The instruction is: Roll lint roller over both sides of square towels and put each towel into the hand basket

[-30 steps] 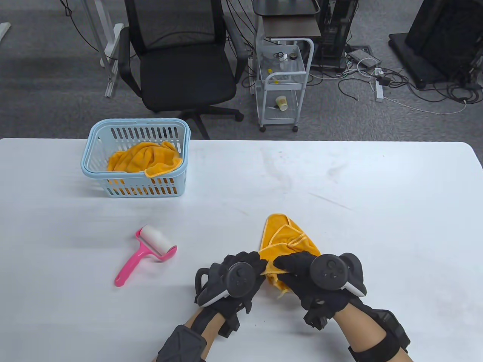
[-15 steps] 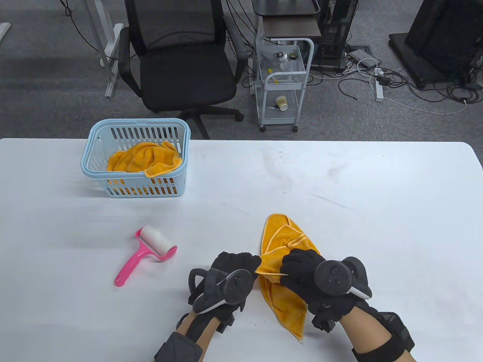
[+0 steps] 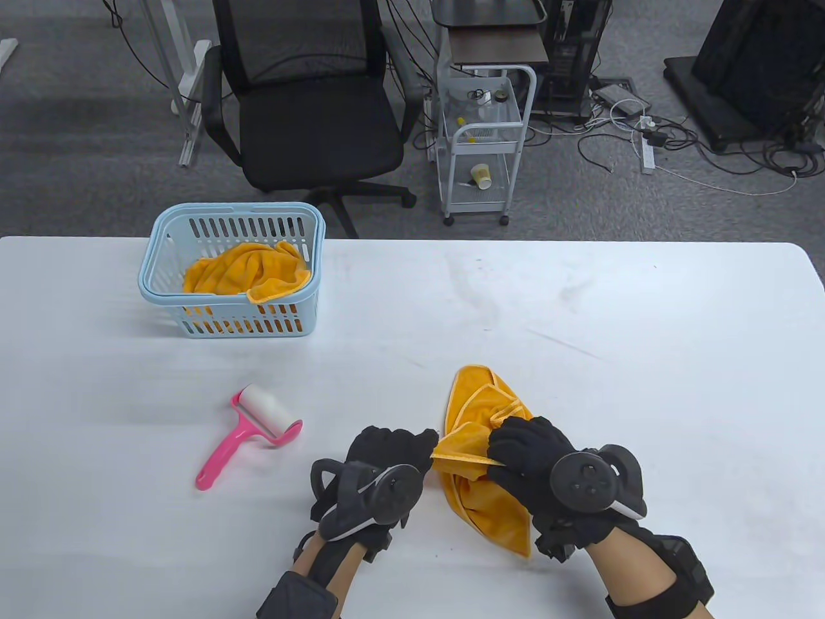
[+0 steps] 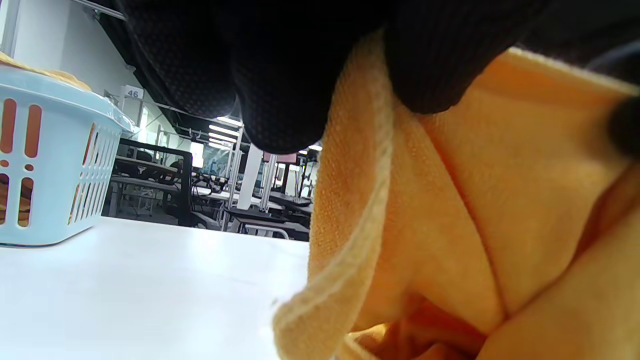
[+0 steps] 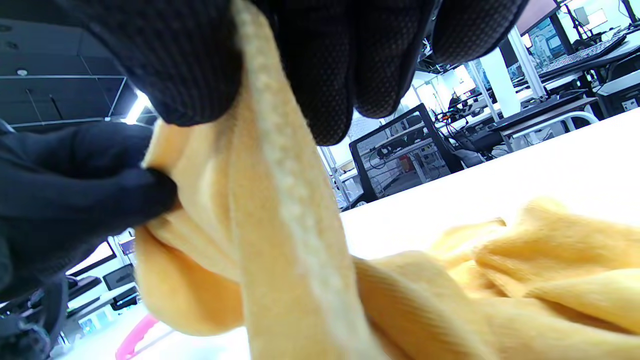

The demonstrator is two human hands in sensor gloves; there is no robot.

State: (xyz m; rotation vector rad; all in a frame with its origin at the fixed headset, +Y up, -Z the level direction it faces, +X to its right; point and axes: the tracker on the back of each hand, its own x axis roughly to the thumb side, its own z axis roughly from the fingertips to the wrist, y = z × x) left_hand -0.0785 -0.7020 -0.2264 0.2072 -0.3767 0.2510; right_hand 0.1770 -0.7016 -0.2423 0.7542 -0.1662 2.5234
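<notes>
Both hands pinch one hemmed edge of the orange towel [image 3: 480, 451] near the front of the white surface [image 3: 580, 322]: the left hand [image 3: 387, 454] grasps its corner, the right hand [image 3: 532, 458] the edge beside it. The pink lint roller [image 3: 251, 432] lies untouched to the left. Another orange towel [image 3: 248, 271] sits in the blue hand basket [image 3: 225, 322].

Lint roller [image 3: 248, 435] left of hands; basket [image 3: 232, 271] well beyond.
</notes>
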